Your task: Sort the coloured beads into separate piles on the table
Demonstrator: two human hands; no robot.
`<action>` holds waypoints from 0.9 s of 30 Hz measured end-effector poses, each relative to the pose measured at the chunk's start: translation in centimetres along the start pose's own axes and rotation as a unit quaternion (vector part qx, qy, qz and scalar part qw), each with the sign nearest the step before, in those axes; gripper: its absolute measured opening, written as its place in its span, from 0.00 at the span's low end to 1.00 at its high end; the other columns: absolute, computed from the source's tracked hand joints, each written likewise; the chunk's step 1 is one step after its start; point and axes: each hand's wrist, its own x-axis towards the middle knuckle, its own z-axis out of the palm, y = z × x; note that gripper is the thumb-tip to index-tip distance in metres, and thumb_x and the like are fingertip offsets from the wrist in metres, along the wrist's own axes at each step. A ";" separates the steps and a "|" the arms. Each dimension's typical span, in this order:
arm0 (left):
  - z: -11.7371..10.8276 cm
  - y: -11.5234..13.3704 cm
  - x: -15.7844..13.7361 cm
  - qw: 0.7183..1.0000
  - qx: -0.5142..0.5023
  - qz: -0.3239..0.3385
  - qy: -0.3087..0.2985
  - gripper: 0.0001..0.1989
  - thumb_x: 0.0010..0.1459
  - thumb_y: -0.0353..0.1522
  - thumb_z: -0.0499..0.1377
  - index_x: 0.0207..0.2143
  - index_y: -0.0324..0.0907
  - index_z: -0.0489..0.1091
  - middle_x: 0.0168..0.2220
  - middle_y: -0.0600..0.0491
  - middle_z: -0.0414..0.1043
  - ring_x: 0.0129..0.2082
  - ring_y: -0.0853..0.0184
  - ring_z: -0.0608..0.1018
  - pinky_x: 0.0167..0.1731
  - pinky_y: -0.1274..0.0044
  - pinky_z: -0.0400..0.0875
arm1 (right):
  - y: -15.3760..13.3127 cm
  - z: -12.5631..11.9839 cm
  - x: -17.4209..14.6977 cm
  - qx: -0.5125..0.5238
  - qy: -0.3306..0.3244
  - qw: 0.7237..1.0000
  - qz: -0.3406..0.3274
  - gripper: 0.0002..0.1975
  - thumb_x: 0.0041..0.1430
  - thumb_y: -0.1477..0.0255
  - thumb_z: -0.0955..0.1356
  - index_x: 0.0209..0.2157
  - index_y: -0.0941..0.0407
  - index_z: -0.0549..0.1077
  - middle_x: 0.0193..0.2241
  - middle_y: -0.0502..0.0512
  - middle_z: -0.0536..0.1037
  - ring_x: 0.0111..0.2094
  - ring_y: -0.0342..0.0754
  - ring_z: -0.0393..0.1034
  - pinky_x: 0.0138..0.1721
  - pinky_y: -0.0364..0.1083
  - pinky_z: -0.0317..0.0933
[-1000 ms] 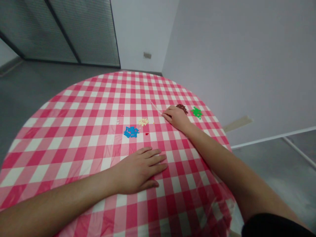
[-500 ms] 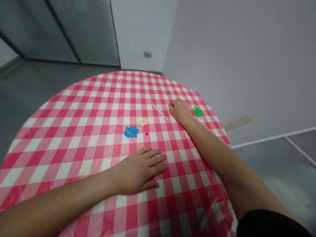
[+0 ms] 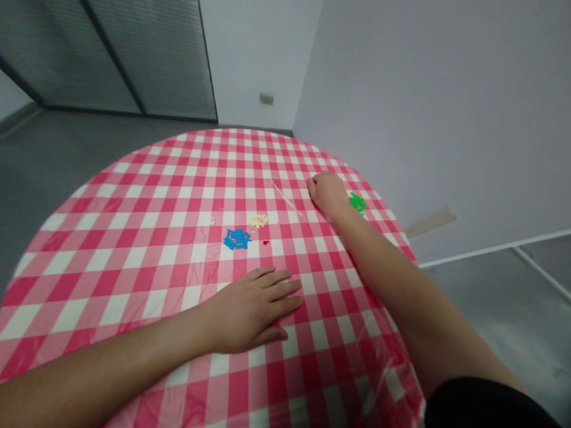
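My left hand (image 3: 254, 309) lies flat on the checked tablecloth, fingers spread and nothing under grip. Beyond its fingertips are a pile of small blue plastic pieces (image 3: 237, 239) and a tiny red piece (image 3: 266, 242). My right hand (image 3: 329, 193) is stretched toward the far right of the table, its fingers curled closed. Whatever may be in those fingers is hidden from view. Just right of that hand sits a pile of small green pieces (image 3: 357, 203). A small heap of cream-coloured pieces (image 3: 259, 220) lies between the blue pile and my right hand.
The round table wears a red-and-white checked plastic cloth (image 3: 169, 178). Tiny white pieces (image 3: 212, 220) lie left of the cream heap. A grey wall (image 3: 437, 119) rises close along the table's right side, and a blinds-covered glass partition (image 3: 160, 59) stands behind at left.
My right hand has shifted slightly farther away and to the right, its fingers curled in more, now nearer the green pile. The left hand has stayed put.
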 end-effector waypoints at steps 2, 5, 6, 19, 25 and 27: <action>-0.1 0.0 0.0 1.000 0.004 -0.001 -0.005 0.27 0.72 0.45 0.54 0.67 0.42 0.65 0.68 0.44 0.66 0.67 0.50 0.68 0.67 0.58 0.56 | 0.9 -1.1 0.3 0.027 0.045 0.998 0.031 0.23 0.72 0.68 0.59 0.37 0.64 0.82 0.37 0.72 0.82 0.39 0.60 0.74 0.44 0.55 0.64; -0.2 0.1 0.1 1.000 0.008 -0.002 -0.013 0.27 0.73 0.46 0.53 0.67 0.42 0.65 0.68 0.44 0.66 0.67 0.50 0.68 0.67 0.58 0.56 | 1.8 -2.5 -0.1 0.069 0.094 0.992 0.045 0.22 0.70 0.69 0.59 0.31 0.61 0.81 0.31 0.67 0.82 0.34 0.57 0.73 0.40 0.53 0.62; -0.2 0.1 0.1 1.000 0.007 -0.001 -0.013 0.27 0.73 0.46 0.53 0.67 0.42 0.65 0.68 0.44 0.66 0.67 0.50 0.68 0.67 0.57 0.56 | 1.6 -2.8 -0.6 0.088 0.090 0.992 0.030 0.21 0.69 0.69 0.60 0.31 0.60 0.81 0.30 0.66 0.82 0.33 0.56 0.73 0.39 0.52 0.62; -0.3 0.1 0.1 1.000 0.004 -0.003 -0.011 0.27 0.73 0.45 0.54 0.67 0.42 0.65 0.68 0.44 0.66 0.67 0.50 0.67 0.68 0.58 0.55 | -5.2 -0.4 -7.2 0.214 -0.065 0.938 -0.264 0.11 0.69 0.70 0.68 0.36 0.56 0.83 0.37 0.60 0.83 0.40 0.52 0.74 0.45 0.50 0.65; -0.2 0.1 0.2 1.000 0.005 -0.001 -0.011 0.27 0.72 0.45 0.54 0.66 0.41 0.65 0.67 0.44 0.66 0.67 0.49 0.67 0.67 0.57 0.56 | -0.6 0.5 -6.8 0.164 0.006 0.970 -0.179 0.12 0.69 0.70 0.67 0.35 0.57 0.82 0.36 0.62 0.82 0.40 0.56 0.73 0.46 0.53 0.65; -0.1 0.1 0.2 1.000 0.003 -0.001 -0.003 0.27 0.72 0.45 0.55 0.66 0.42 0.65 0.67 0.44 0.67 0.67 0.50 0.68 0.67 0.58 0.56 | 0.8 0.9 -6.3 0.137 0.034 0.979 -0.149 0.13 0.69 0.69 0.66 0.35 0.57 0.82 0.35 0.63 0.80 0.42 0.58 0.72 0.46 0.55 0.65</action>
